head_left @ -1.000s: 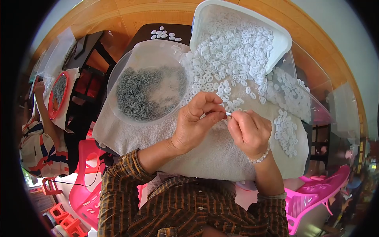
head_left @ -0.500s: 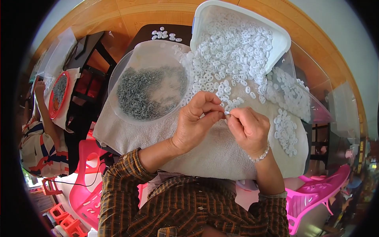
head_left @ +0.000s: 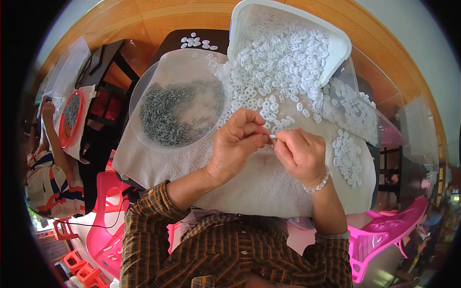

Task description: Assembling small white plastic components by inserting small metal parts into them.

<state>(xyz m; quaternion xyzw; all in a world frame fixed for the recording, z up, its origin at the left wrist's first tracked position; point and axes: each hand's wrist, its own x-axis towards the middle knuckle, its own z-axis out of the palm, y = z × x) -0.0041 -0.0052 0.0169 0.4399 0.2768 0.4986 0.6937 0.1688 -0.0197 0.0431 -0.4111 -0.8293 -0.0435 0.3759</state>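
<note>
My left hand (head_left: 235, 144) and my right hand (head_left: 302, 156) meet fingertip to fingertip above a beige towel (head_left: 230, 189). Between them is a small white oval plastic piece (head_left: 272, 137), pinched by my right thumb and forefinger. My left thumb and fingertips are pressed together at its other side; what they hold is too small to make out. Just beyond my hands lies a spread of white two-holed oval pieces (head_left: 267, 106). Left of them, a clear round tray (head_left: 136, 126) holds a heap of thin grey pieces (head_left: 163, 120), their exact kind unclear.
A white tub (head_left: 342, 48) lies tipped toward me, with oval pieces spilling out. More pieces lie in a clear bag (head_left: 353, 113), a small pile (head_left: 346, 158) at right and a cluster (head_left: 193, 42) at far left. Pink chairs (head_left: 389, 230) flank me; another person's arm (head_left: 58, 139) is at left.
My hands stay together in nearly the same place. The fingers have shifted slightly about the white piece, and the whole view has moved a little.
</note>
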